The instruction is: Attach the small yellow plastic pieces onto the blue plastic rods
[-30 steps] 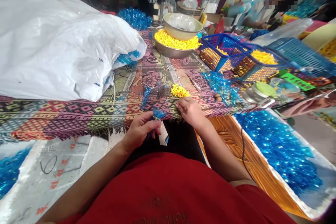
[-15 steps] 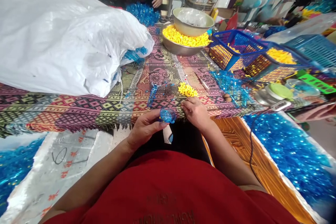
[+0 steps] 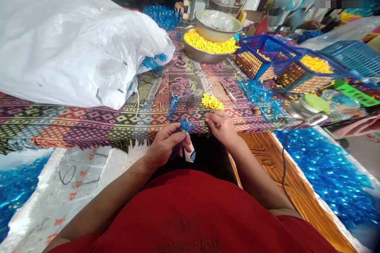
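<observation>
At the far left of the frame, a mound of blue tinsel-like strands (image 3: 20,189) is seen in a white-lined tray, and a large white plastic sack (image 3: 74,43) is heaped across the upper left, on a woven cloth with a multicoloured diamond pattern (image 3: 89,126). The left hand (image 3: 164,146) is closed around a small translucent blue beaded piece (image 3: 185,125), held up just past the cloth's fringed edge. A longer blue beaded strand (image 3: 172,107) lies on the cloth just above it. The right hand (image 3: 221,128) rests on the cloth edge, half-curled, with nothing seen in its grasp – a small cluster of yellow plastic beads (image 3: 211,101) lies near its fingers. Farther up, a steel basin (image 3: 192,56) heaped with yellow beads is topped by a cream bowl (image 3: 218,27); to its right stands a blue plastic basket (image 3: 264,53). A tangle of blue beaded strands (image 3: 261,97) lies on the cloth beside it, and another tray of blue tinsel-like strands (image 3: 329,170) fills the lower right – a co-worker's hand (image 3: 179,7) shows at the top
</observation>
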`<state>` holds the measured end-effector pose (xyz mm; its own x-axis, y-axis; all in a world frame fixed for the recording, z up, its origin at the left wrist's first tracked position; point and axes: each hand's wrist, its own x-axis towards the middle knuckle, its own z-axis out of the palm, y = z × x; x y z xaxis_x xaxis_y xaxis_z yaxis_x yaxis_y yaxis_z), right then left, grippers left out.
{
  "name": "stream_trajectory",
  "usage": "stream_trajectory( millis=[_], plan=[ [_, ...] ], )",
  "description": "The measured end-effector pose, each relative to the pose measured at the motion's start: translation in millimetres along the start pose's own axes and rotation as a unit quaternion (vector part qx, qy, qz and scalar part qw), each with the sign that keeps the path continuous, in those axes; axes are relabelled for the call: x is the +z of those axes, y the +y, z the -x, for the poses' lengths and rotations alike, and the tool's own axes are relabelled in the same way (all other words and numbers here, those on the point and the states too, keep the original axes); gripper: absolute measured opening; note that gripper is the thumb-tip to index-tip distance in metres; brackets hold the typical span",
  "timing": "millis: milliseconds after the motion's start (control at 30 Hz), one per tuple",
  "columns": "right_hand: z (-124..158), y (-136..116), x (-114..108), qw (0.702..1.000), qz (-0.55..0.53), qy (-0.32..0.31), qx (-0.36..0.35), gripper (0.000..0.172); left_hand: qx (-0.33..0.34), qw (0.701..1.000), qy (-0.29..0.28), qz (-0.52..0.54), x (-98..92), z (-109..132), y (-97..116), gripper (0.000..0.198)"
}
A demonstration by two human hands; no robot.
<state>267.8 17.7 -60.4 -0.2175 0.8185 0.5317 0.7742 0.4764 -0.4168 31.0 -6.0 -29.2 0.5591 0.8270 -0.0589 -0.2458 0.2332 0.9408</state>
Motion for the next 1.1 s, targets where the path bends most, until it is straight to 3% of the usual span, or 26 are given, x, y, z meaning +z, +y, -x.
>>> stream_trajectory(
  millis=[100, 200, 267, 333, 400, 467, 567, 633, 700, 800, 933, 1100],
  plan=[
    [-2, -23, -11, 0.985, -0.170, 0.007, -0.011, 0.022, -0.063, 0.996, -0.022, 0.063, 2.0, -2, 0, 0.027],
    [-7, -44, -20, 0.964, -0.247, -0.074, -0.063, 0.044, -0.106, 0.987, -0.073, 0.093, 2.2, -5, -1, 0.029],
    [-9, -52, -22, 0.954, -0.268, -0.104, -0.089, 0.046, -0.123, 0.984, -0.100, 0.083, 1.8, -6, -1, 0.029],
    [-10, -55, -21, 0.954, -0.267, -0.100, -0.094, 0.043, -0.121, 0.987, -0.108, 0.015, 1.8, -5, 1, 0.032],
    [-10, -55, -19, 0.958, -0.259, -0.084, -0.087, 0.040, -0.067, 0.985, -0.081, -0.137, 3.1, -4, 5, 0.031],
    [-10, -56, -17, 0.958, -0.266, -0.072, -0.076, 0.036, 0.021, 0.939, -0.030, -0.342, 6.2, -2, 10, 0.025],
    [-11, -60, -16, 0.955, -0.282, -0.063, -0.058, 0.028, 0.098, 0.804, 0.022, -0.586, 13.0, 0, 16, 0.026],
    [-11, -63, -15, 0.958, -0.273, -0.067, -0.060, 0.028, 0.099, 0.737, 0.029, -0.668, 16.3, 2, 18, 0.030],
    [-11, -63, -14, 0.963, -0.252, -0.069, -0.070, 0.030, 0.093, 0.710, 0.029, -0.697, 16.9, 2, 18, 0.032],
    [-7, -64, -11, 0.968, -0.231, -0.066, -0.069, 0.028, 0.096, 0.719, 0.000, -0.689, 11.9, 1, 16, 0.034],
    [-3, -68, -7, 0.973, -0.217, -0.055, -0.063, 0.023, 0.121, 0.759, -0.045, -0.638, 1.4, -3, 12, 0.035],
    [-7, -71, -3, 0.975, -0.205, -0.056, -0.061, 0.021, 0.124, 0.807, -0.022, -0.577, -4.1, -5, 2, 0.034]
  ],
)
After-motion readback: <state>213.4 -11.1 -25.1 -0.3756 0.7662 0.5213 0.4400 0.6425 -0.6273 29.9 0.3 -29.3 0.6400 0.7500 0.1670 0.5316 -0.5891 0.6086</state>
